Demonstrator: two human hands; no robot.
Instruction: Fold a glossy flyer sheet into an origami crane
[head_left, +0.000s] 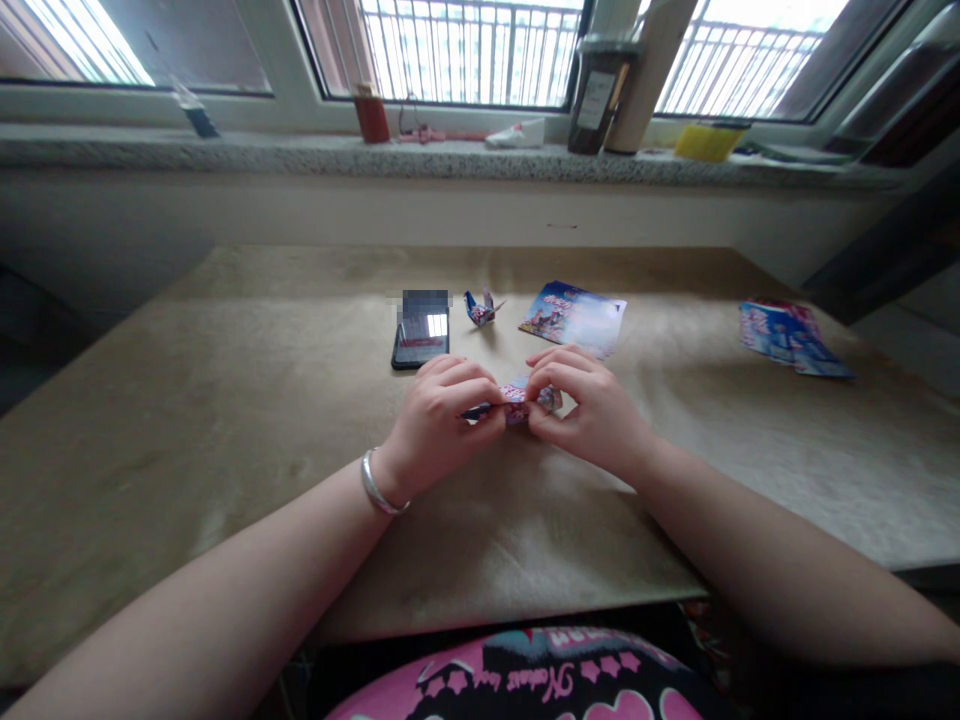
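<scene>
Between my hands, just above the table's middle, is a small folded paper piece (pixel 516 402), printed in blue, red and white. My left hand (pixel 454 405) pinches its left part with thumb and fingers, and a silver bangle circles that wrist. On the other side my right hand (pixel 577 400) grips the paper's right part between thumb and fingertips. My fingers hide much of its shape. Beyond them stands a small folded paper crane (pixel 482 308) in similar colours. A dark phone (pixel 421 335) lies to the crane's left.
A stack of blue printed sheets (pixel 574 318) lies beyond my right hand. More printed sheets (pixel 793 338) are fanned out at the table's right. Along the windowsill (pixel 285 152) stand a red container (pixel 371 115), a dark jar (pixel 598 100) and a yellow box (pixel 709 141).
</scene>
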